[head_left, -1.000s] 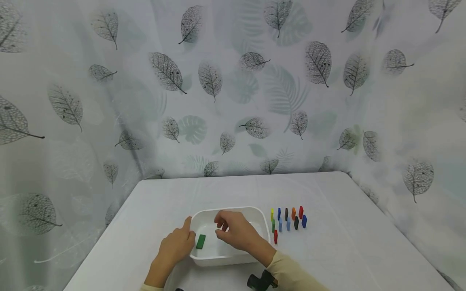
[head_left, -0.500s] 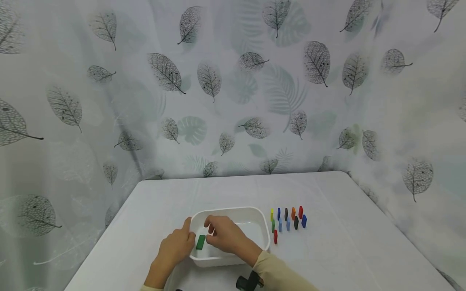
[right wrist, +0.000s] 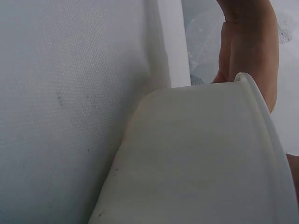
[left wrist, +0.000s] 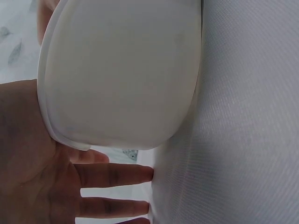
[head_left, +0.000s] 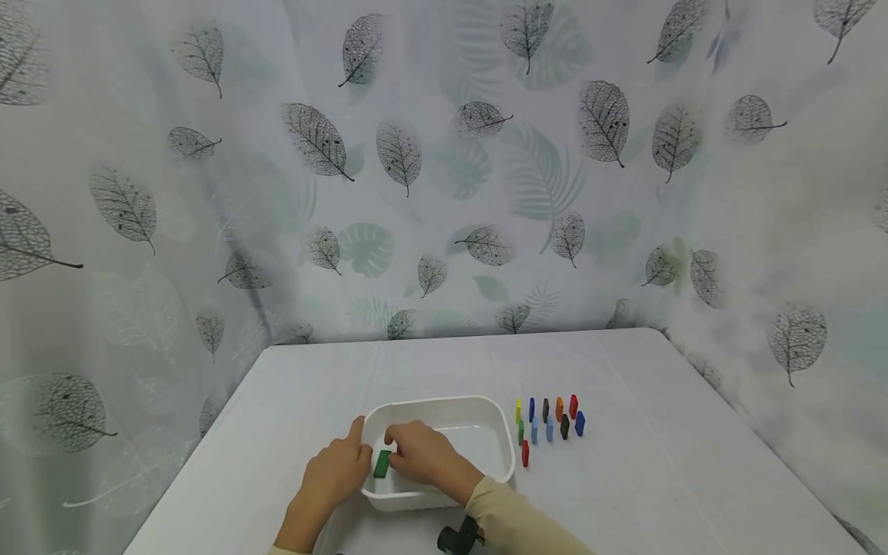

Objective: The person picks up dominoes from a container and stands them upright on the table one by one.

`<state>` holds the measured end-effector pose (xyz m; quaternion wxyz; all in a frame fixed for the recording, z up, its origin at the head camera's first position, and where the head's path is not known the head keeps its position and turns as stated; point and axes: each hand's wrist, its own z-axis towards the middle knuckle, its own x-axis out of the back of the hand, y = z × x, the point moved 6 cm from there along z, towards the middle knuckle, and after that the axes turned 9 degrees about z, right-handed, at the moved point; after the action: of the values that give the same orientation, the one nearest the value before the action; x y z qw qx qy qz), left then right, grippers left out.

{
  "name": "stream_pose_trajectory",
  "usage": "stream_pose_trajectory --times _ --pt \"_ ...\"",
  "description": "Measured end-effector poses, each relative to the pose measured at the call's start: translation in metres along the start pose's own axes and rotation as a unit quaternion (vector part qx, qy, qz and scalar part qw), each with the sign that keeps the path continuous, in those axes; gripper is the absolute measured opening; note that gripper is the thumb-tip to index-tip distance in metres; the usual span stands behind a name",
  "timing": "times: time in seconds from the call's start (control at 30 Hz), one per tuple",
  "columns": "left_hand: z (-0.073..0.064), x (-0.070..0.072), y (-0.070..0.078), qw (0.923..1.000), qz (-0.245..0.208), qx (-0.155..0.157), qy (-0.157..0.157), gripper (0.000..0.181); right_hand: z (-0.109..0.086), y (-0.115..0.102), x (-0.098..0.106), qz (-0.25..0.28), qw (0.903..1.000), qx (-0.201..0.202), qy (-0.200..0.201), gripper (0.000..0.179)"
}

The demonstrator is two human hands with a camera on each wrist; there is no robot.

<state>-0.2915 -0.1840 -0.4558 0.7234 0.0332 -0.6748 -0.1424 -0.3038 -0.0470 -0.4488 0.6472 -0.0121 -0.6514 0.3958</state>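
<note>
A small green domino-like block [head_left: 382, 464] lies flat in the left part of a white plastic tray [head_left: 505, 447]. My right hand [head_left: 425, 456] is over the tray with fingers bent, its thumb tip right beside the block's right edge and the index fingertip above its far end. In the right wrist view the tray's outer wall [right wrist: 205, 149] hides most of the fingers. My left hand [head_left: 336, 472] rests against the tray's left rim, the index finger stretched along it. The left wrist view shows this hand's other fingers [left wrist: 117, 175] straight, beside the tray's outer wall [left wrist: 121, 79].
To the right of the tray, several thin coloured blocks [head_left: 565, 426] stand upright in rows, with one red block [head_left: 525, 453] nearer the front. A white cloth covers the table [head_left: 659, 462]. Behind hangs a leaf-patterned curtain [head_left: 444, 193]. A black wrist device [head_left: 459, 536] is under the right forearm.
My right hand has moved left and slightly down inside the tray, up to the green block. The left hand stays at the rim, and the block has not moved.
</note>
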Motion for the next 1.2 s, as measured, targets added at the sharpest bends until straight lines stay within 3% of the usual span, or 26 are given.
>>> stream_pose_trajectory --times 0.33,0.77,1.2 --pt "0.001 -0.004 -0.002 1.0000 -0.008 -0.001 -0.002 0.054 0.006 0.008 -0.016 -0.018 0.9990 -0.033 -0.026 0.028" --pt "0.002 -0.004 -0.004 1.0000 -0.006 -0.002 -0.001 0.055 0.006 -0.003 -0.022 -0.084 0.9944 0.032 -0.056 0.013" --pt "0.001 -0.007 -0.006 0.9999 -0.013 0.000 0.000 0.056 0.003 -0.004 -0.020 -0.108 0.9924 0.013 -0.058 0.027"
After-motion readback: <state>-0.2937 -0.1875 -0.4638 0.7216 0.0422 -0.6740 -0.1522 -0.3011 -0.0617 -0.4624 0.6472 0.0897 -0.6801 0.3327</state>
